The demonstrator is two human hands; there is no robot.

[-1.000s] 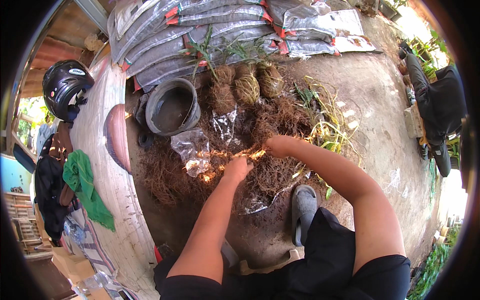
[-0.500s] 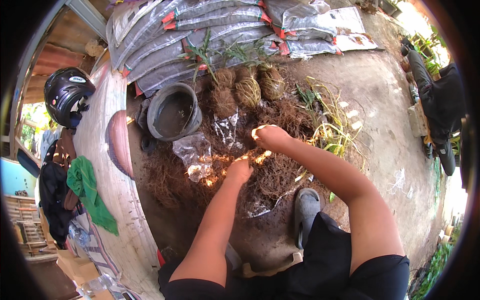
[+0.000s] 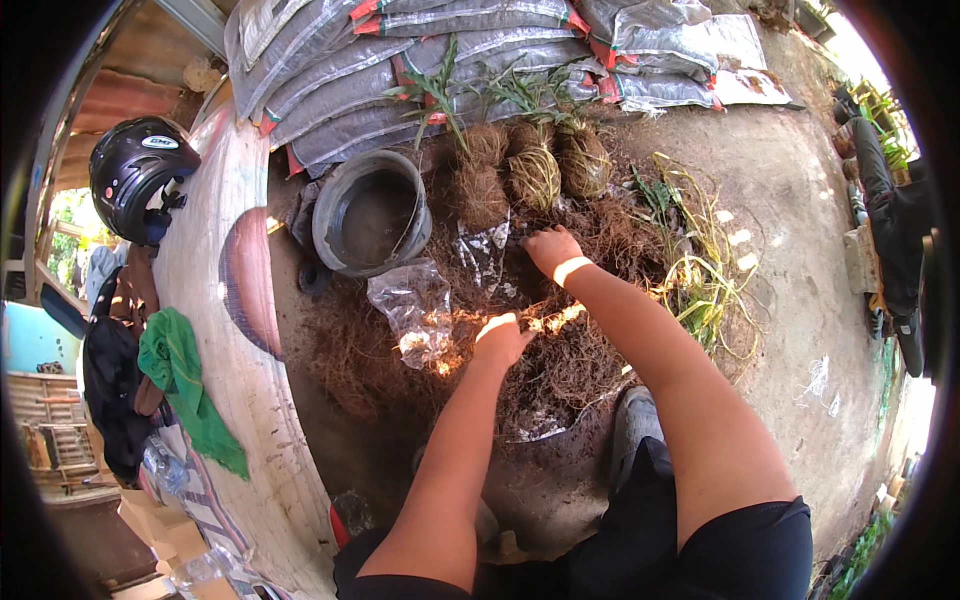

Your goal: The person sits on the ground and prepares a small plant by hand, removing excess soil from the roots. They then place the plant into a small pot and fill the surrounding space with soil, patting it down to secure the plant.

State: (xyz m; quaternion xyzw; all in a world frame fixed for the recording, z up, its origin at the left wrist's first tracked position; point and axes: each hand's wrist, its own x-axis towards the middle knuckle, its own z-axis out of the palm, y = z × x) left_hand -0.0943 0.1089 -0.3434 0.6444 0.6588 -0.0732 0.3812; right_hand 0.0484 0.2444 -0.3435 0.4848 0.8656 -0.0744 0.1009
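My left hand [image 3: 503,341] is low over a heap of brown fibrous roots [image 3: 575,360], its fingers curled down and thumb to the right. My right hand [image 3: 553,250] is farther off, fingers curled toward dark soil just below the plants; whatever is in either grip is hidden. Beyond it stand several leafy plants with round root balls [image 3: 533,178], some wrapped in pale strands. A clear plastic bag [image 3: 412,305] lies left of my left hand. A torn black-and-white plastic piece [image 3: 484,252] lies between the bag and my right hand.
A grey bucket [image 3: 420,228] with dark contents stands at the far left of the heap. Stacked grey sacks [image 3: 340,105] line the back. Yellowed long leaves [image 3: 705,290] lie to the right. A pale board [image 3: 225,290] runs along the left, with a green cloth [image 3: 185,370] and a helmet [image 3: 135,180] beside it.
My right hand has moved away from me and slightly right, toward the root balls. My left hand stays low at the roots. The whole view has shifted a little.
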